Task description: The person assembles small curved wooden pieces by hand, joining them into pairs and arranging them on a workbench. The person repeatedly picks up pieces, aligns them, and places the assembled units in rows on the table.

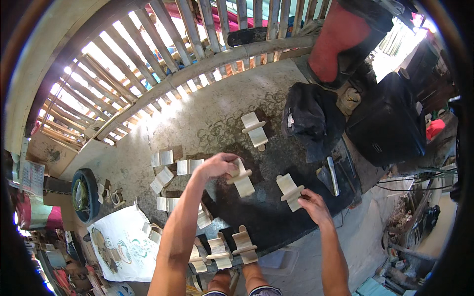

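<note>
My left hand (217, 166) reaches over the dark tabletop, its fingers closed on the upper end of a pale, curved wooden piece (243, 185) with a rounded stick across its middle. To the right, my right hand (316, 206) pinches the lower right side of a similar wooden piece (287, 186), also crossed by a stick. Farther back lies another crossed piece (254, 128), which neither hand touches. Along the near edge sit several more crossed pieces (217, 248). Plain curved pieces (162, 158) lie left of my left forearm, which partly hides some of them.
A dark cloth bag (311, 118) lies at the back right, with a metal tube (333, 176) nearer me. A white printed sack (126, 244) and a round dark container (85, 195) are at the left. Behind the table runs a slatted wooden railing (197, 64).
</note>
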`<control>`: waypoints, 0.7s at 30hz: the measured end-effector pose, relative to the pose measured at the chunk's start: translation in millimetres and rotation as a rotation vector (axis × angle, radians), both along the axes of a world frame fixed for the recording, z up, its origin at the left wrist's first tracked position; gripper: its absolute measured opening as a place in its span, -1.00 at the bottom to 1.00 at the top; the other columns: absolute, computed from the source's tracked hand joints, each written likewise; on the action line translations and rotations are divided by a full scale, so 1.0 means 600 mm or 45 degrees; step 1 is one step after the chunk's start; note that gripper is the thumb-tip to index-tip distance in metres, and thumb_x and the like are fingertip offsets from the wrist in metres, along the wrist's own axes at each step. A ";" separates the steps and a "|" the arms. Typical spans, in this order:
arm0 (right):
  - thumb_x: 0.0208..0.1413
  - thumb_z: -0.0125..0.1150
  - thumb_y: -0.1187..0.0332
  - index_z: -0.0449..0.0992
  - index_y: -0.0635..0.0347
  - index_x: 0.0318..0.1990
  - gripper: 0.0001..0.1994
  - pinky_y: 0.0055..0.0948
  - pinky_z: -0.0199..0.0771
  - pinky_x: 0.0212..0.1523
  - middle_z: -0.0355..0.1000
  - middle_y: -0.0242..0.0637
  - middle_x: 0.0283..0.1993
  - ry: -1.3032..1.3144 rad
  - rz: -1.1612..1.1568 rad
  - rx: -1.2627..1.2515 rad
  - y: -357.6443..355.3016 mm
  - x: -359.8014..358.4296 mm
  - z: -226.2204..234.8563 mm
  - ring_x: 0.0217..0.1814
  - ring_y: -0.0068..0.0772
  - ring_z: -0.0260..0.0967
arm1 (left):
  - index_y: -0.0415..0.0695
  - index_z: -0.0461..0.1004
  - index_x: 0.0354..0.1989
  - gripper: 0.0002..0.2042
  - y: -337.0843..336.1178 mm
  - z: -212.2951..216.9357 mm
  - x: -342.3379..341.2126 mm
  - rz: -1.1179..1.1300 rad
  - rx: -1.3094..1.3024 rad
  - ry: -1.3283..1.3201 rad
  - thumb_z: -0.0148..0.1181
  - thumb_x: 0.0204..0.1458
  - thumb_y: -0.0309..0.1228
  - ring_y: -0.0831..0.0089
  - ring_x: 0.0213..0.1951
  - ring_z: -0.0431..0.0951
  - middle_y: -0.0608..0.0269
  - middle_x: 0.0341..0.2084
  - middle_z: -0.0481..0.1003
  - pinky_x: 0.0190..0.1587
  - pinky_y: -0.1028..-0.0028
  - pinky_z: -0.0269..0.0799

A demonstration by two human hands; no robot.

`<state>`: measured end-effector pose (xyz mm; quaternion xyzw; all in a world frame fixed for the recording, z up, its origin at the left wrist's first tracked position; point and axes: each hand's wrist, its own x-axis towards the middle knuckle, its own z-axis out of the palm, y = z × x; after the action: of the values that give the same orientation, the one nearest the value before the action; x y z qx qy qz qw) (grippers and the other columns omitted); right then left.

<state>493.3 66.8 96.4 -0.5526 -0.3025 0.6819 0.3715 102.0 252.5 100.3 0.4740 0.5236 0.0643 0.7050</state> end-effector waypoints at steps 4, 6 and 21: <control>0.25 0.38 0.42 0.57 0.28 0.13 -0.67 -0.43 0.53 0.05 0.56 -0.34 0.00 -0.038 -0.016 0.029 0.050 -0.029 -0.015 0.05 -0.52 0.50 | -0.19 0.46 0.36 -0.47 0.055 0.007 -0.031 0.106 0.101 0.112 0.28 0.19 -0.39 0.38 -0.11 0.65 0.13 -0.02 0.65 -0.12 0.36 0.66; 0.26 0.36 0.42 0.58 0.27 0.13 -0.69 -0.41 0.56 0.03 0.57 -0.34 -0.02 -0.055 -0.020 0.034 0.072 -0.044 -0.018 0.03 -0.52 0.51 | -0.19 0.48 0.35 -0.46 0.078 0.008 -0.043 0.078 0.208 0.192 0.29 0.17 -0.34 0.35 -0.08 0.65 0.08 0.00 0.65 -0.10 0.36 0.63; 0.30 0.32 0.44 0.59 0.23 0.05 -0.79 -0.39 0.58 -0.06 0.58 -0.35 -0.08 -0.059 -0.017 0.032 0.132 -0.129 -0.022 -0.04 -0.52 0.53 | -0.28 0.52 0.26 -0.48 0.154 0.006 -0.067 0.330 0.325 0.202 0.30 0.08 -0.38 0.54 -0.36 0.49 0.28 -0.26 0.59 -0.38 0.48 0.42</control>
<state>416.2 146.1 83.3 -0.5654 -0.3160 0.6626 0.3760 61.5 344.7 103.8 0.4917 0.6218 0.1831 0.5815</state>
